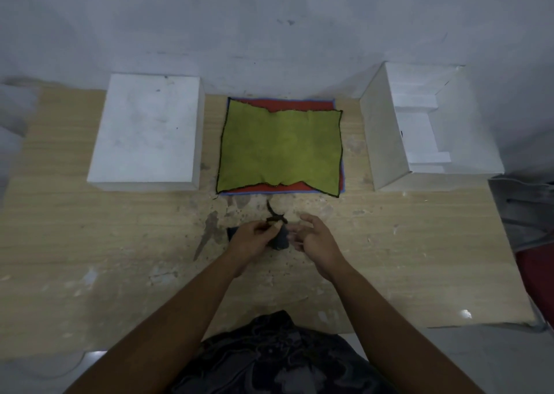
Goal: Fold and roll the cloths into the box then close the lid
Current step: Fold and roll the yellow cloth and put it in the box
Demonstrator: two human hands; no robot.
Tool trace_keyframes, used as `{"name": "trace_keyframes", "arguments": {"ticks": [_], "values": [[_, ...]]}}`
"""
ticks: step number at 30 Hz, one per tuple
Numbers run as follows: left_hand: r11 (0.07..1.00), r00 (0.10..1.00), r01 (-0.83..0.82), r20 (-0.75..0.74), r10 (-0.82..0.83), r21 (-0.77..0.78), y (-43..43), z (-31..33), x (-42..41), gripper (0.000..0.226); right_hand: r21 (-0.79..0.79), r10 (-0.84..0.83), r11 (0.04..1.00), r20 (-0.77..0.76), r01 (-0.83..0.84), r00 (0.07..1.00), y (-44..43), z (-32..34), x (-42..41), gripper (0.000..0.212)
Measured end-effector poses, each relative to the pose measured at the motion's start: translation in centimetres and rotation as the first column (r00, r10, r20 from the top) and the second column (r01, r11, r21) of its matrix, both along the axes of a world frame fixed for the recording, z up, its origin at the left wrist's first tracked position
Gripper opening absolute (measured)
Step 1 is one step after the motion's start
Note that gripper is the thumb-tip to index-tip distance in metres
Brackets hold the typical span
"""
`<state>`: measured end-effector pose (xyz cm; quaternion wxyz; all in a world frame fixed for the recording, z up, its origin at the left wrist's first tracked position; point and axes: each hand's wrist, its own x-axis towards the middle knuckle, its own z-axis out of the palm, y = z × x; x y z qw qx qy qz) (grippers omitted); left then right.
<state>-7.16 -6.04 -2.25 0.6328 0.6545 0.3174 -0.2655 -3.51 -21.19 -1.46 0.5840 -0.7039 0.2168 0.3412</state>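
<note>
Holding a dark cloth (pixel 277 239) bunched into a tight roll, the left hand (pixel 250 239) grips it just above the wooden table (pixel 120 243); the right hand (pixel 314 237) hovers beside it, fingers spread, gripping nothing. A frayed dark tail (pixel 274 210) sticks out toward the stack. Risk: the roll could spring loose in transfer — soft fabric, one-handed grip, loose end unsecured. The green cloth (pixel 278 151) lies flat, black-stitched, edges wavy, atop a red cloth (pixel 299 104). The open box (pixel 419 130) sits well right — rigid white card; the lid (pixel 147 130), flat and smudged, sits left.
</note>
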Motion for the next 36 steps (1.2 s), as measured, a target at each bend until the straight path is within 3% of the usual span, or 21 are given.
{"name": "trace_keyframes", "arguments": {"ticks": [5,10,17,25,27,30,33,36], "values": [[0.993,1.000,0.022,0.009,-0.023,0.116,0.9,-0.1,-0.6,0.050,-0.008,0.034,0.999,0.012,-0.034,0.999,1.0,-0.1,-0.4,0.026],[0.976,0.999,0.042,-0.002,-0.042,0.215,1.2,-0.2,-0.7,0.050,-0.236,0.096,0.969,0.102,-0.069,0.990,1.1,-1.2,-0.9,0.014],[0.911,0.992,-0.077,0.127,0.028,0.406,1.5,-0.7,-1.4,0.030,-0.159,0.099,0.982,-0.005,-0.098,0.995,2.2,-0.9,-0.8,0.026],[0.904,0.998,0.019,0.051,-0.045,0.427,3.3,-0.9,-1.5,0.003,0.052,-0.005,0.999,-0.062,0.009,0.998,3.3,0.6,-0.6,0.038],[0.917,0.999,0.001,0.035,-0.016,0.400,3.8,-0.7,-1.5,0.014,0.063,0.032,0.998,-0.065,-0.028,0.997,3.9,0.8,-0.6,0.038],[0.941,0.984,-0.173,0.023,0.174,0.290,4.8,-0.6,-2.1,0.041,0.058,0.125,0.991,-0.045,-0.122,0.991,5.1,1.0,-0.9,0.037],[0.947,0.991,-0.129,0.068,0.114,0.294,5.6,-0.6,-2.9,0.079,0.014,0.240,0.971,-0.014,-0.240,0.971,6.1,0.8,-1.1,0.033],[0.916,0.990,-0.143,0.062,0.129,0.375,5.9,-0.9,-3.7,0.064,-0.140,0.293,0.948,0.030,-0.286,0.956,6.9,-0.3,-1.4,0.039]]}}
